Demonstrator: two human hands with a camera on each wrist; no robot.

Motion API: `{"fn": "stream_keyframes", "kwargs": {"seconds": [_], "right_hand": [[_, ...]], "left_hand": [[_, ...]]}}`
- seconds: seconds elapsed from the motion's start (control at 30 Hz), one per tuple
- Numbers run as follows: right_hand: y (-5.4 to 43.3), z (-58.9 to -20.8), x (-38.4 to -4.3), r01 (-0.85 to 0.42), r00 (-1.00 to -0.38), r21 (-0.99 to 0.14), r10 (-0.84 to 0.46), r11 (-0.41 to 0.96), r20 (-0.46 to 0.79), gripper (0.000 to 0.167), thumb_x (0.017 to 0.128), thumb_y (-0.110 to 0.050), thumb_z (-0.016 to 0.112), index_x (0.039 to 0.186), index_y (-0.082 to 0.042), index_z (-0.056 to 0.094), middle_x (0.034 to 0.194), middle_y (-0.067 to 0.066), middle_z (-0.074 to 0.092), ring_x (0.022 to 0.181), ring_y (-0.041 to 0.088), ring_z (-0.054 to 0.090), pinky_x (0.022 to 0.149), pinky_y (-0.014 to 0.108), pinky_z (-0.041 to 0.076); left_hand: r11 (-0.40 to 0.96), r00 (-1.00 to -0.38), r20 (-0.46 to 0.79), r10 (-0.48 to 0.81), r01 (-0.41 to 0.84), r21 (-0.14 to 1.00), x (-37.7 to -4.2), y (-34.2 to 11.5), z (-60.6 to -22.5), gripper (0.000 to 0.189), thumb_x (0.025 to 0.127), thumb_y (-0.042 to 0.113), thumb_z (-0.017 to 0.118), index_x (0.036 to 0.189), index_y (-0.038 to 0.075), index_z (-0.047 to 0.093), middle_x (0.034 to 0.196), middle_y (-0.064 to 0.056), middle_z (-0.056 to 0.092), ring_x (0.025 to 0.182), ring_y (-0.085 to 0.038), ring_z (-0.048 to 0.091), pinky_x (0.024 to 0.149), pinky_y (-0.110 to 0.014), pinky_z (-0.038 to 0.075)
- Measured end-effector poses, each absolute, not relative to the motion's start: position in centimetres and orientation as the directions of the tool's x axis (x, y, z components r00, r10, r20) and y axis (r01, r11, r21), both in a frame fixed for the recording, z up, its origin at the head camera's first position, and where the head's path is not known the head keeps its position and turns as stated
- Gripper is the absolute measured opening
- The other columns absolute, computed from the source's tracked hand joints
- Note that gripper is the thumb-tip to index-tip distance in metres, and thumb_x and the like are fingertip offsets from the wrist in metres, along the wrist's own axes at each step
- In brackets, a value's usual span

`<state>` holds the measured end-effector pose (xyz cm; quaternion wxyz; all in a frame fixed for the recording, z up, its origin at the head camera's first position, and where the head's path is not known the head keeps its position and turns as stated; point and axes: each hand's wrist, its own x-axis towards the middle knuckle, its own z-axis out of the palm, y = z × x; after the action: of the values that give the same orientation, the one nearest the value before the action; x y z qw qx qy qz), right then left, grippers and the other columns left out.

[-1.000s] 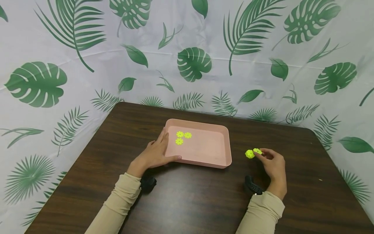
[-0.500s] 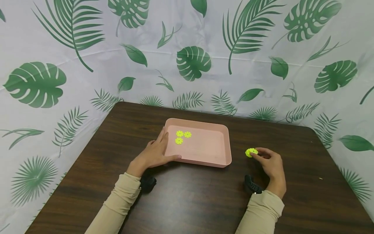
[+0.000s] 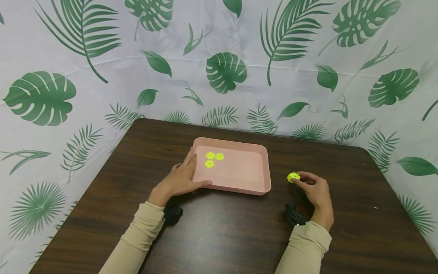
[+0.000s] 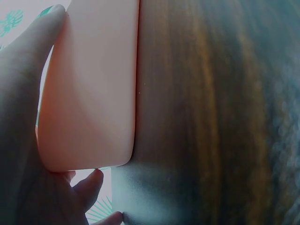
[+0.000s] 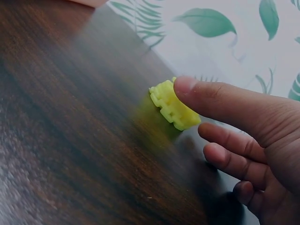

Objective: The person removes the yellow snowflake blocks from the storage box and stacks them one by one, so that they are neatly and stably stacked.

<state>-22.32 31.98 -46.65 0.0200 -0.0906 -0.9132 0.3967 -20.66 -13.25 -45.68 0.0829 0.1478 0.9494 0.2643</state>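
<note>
A shallow pink tray (image 3: 243,167) lies on the table, with three flat, notched yellow flower discs (image 3: 209,164) in its far left part. My left hand (image 3: 178,180) rests against the tray's near left corner, its thumb (image 4: 35,35) along the front side and its fingers spread along the left side. To the right of the tray, my right hand (image 3: 316,192) pinches a small stack of yellow flower discs (image 3: 292,177). In the right wrist view the stack (image 5: 171,105) stands close over the tabletop, the thumb (image 5: 206,96) over its upper side; the index fingertip is hidden.
The dark wood table (image 3: 219,236) extends around the tray and both hands. A leaf-print curtain (image 3: 184,76) hangs behind it. Black wrist devices (image 3: 295,216) sit under both wrists. A tiny pale speck (image 3: 375,207) lies at the right of the table.
The right hand has shifted slightly left, bringing the disc it pinches from the stack's right side onto the stack. The left hand and the tray stay in place.
</note>
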Motion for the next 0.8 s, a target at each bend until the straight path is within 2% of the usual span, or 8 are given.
{"fn": "stream_keyframes", "kwargs": {"seconds": [0.2, 0.8], "right_hand": [[31.96, -46.74, -22.39, 0.157, -0.982, -0.731, 0.183, 0.664, -0.045, 0.055, 0.095, -0.040, 0.077, 0.133, -0.002, 0.069, 0.126, 0.019, 0.065, 0.098, 0.025, 0.056, 0.073, 0.026, 0.046], [31.90, -46.66, -22.49, 0.165, -0.981, -0.732, 0.184, 0.661, -0.054, 0.054, 0.094, -0.038, 0.078, 0.133, -0.001, 0.069, 0.126, 0.020, 0.066, 0.095, 0.024, 0.055, 0.071, 0.028, 0.046]], "left_hand": [[0.818, -0.944, -0.082, 0.321, 0.233, 0.526, -20.72, -13.25, -45.74, 0.120, 0.088, 0.075, 0.059, 0.164, -0.001, 0.007, 0.172, -0.016, -0.011, 0.151, -0.041, 0.031, 0.116, -0.069, 0.023], [0.817, -0.943, -0.079, 0.322, 0.235, 0.527, -20.76, -13.27, -45.78, 0.119, 0.088, 0.075, 0.058, 0.165, -0.001, 0.006, 0.172, -0.015, -0.012, 0.155, -0.038, 0.023, 0.116, -0.070, 0.022]]}}
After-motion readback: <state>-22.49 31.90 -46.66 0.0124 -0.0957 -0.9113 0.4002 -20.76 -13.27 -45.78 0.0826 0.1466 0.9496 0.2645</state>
